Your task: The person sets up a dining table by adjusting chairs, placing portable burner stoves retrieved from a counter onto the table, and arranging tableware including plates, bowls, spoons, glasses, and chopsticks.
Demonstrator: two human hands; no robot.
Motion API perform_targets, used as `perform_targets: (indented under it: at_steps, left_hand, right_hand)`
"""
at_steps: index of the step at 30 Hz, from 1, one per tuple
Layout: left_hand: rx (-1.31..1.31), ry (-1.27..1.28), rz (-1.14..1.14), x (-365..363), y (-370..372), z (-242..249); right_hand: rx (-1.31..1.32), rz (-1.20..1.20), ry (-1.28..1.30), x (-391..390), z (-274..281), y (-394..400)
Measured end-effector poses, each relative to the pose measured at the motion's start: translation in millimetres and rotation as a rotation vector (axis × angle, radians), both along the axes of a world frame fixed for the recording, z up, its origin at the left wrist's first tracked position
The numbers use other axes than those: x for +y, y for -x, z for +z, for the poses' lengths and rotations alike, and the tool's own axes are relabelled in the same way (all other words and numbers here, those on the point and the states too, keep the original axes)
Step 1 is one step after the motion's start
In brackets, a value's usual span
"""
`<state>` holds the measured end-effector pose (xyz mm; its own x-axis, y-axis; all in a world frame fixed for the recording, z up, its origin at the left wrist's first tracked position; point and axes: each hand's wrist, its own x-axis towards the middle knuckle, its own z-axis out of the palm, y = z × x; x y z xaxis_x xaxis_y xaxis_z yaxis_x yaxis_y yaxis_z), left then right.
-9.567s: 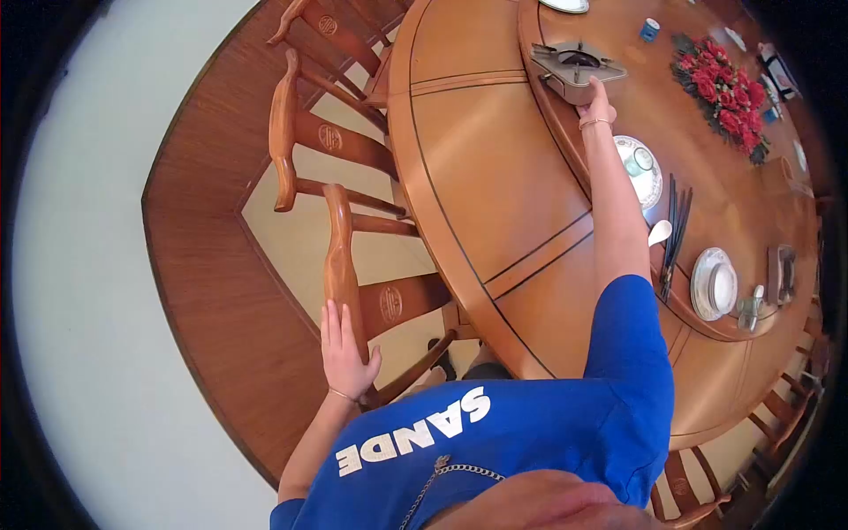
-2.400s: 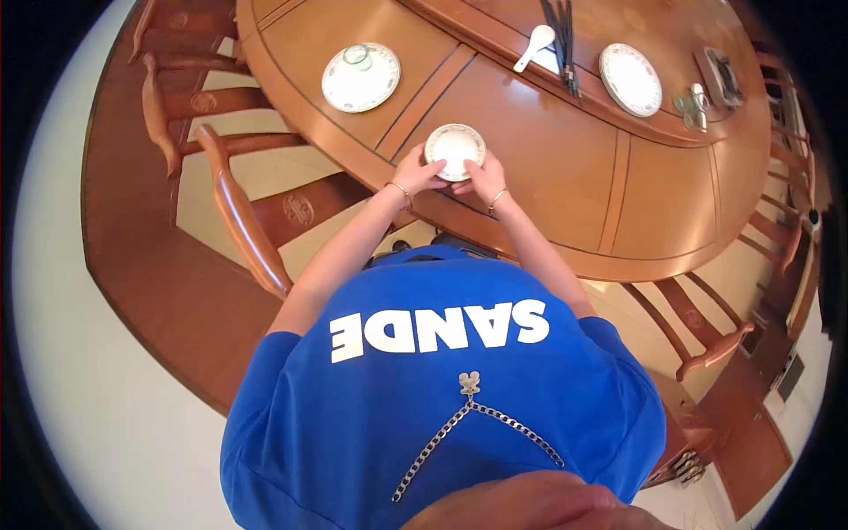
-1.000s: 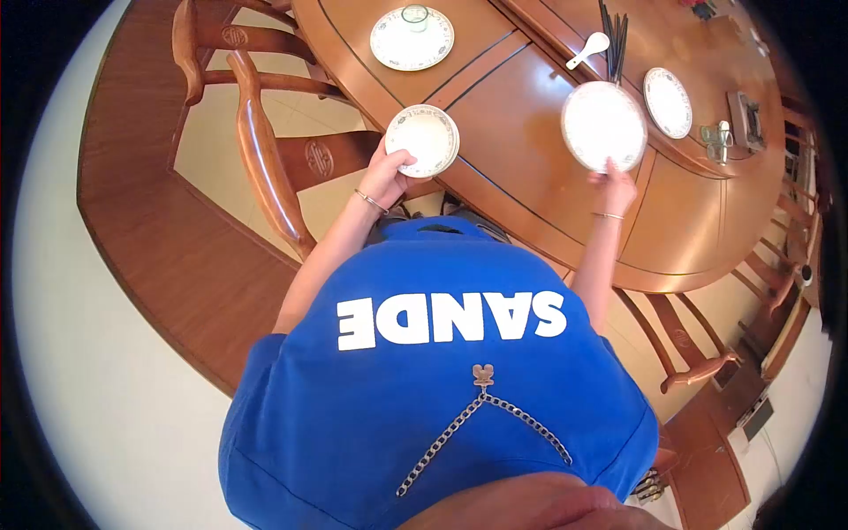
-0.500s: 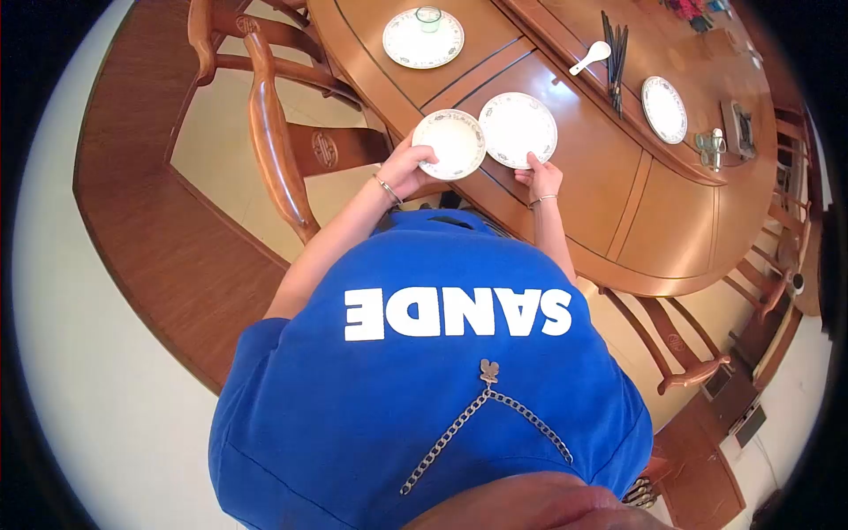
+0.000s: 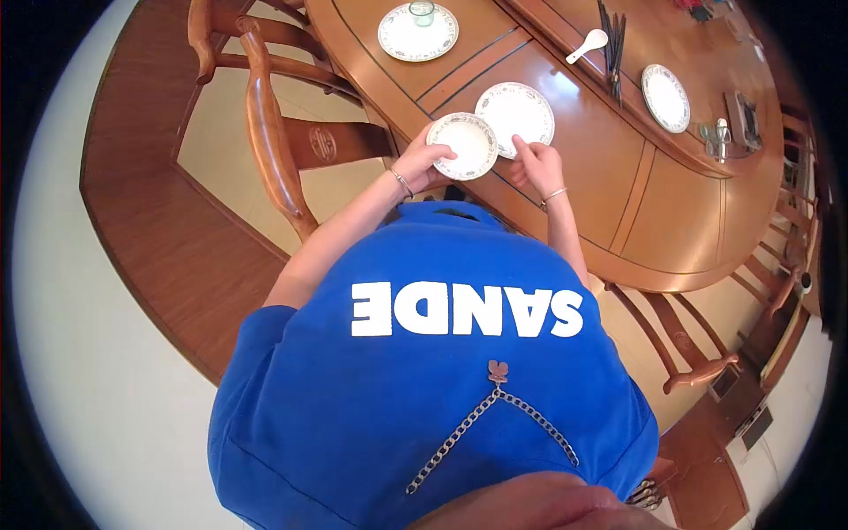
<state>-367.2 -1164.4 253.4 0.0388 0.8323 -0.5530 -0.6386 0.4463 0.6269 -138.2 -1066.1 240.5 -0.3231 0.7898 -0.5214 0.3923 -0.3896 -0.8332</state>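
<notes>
Bowl [image 5: 463,146] in left hand [image 5: 426,165], above blue "SANDE" shirt [image 5: 433,380].

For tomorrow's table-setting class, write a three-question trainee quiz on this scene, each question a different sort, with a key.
1. True or false: the left hand holds the bowl.
2. The plate by the right hand lies: A) on the table; B) on a chair; C) on the floor.
3. Fill in: on the far plate stands a small ____.

Key
1. True: its fingers grip the bowl's near rim.
2. A: flat on the table, its left edge behind the bowl.
3. Glass cup.
</notes>
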Motion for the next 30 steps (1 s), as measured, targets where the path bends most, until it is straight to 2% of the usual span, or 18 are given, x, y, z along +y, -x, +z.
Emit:
perform_targets:
  at_steps: [2, 4, 5, 10, 13, 16, 18, 21, 24, 26, 30]
  left_hand:
    - [0.031, 0.001, -0.036, 2, -6, 4]
    - [0.065, 0.004, -0.055, 4, -12, 1]
    - [0.101, 0.010, -0.067, 5, -14, 3]
    - [0.104, 0.014, -0.136, 10, -14, 3]
    - [-0.024, -0.035, -0.174, 13, -15, 0]
    - [-0.031, 0.018, -0.176, 13, -12, -13]
    - [-0.016, 0.039, -0.185, 12, -15, 0]
    - [-0.002, 0.071, -0.180, 13, -13, -13]
    - [-0.033, 0.087, -0.188, 16, -12, -17]
    - [-0.062, 0.089, -0.206, 18, -11, -13]
    - [-0.123, 0.179, -0.193, 22, -10, -12]
  right_hand:
    - [0.104, 0.013, 0.027, -12, 14, 10]
    - [-0.050, 0.280, -0.120, -16, 17, 14]
    - [-0.069, 0.300, -0.160, -18, 21, 15]
    - [-0.073, 0.311, -0.098, -21, 21, 15]
    - [-0.085, 0.321, -0.076, -22, 27, 13]
    - [-0.071, 0.344, -0.051, -20, 32, 12]
    - [-0.081, 0.368, -0.022, -20, 35, 12]
    - [-0.148, 0.386, -0.041, -18, 38, 12]
    - [-0.176, 0.436, -0.189, -21, 44, 13]
    - [-0.099, 0.348, -0.055, -22, 50, 13]
    - [-0.062, 0.319, 0.023, -20, 53, 10]
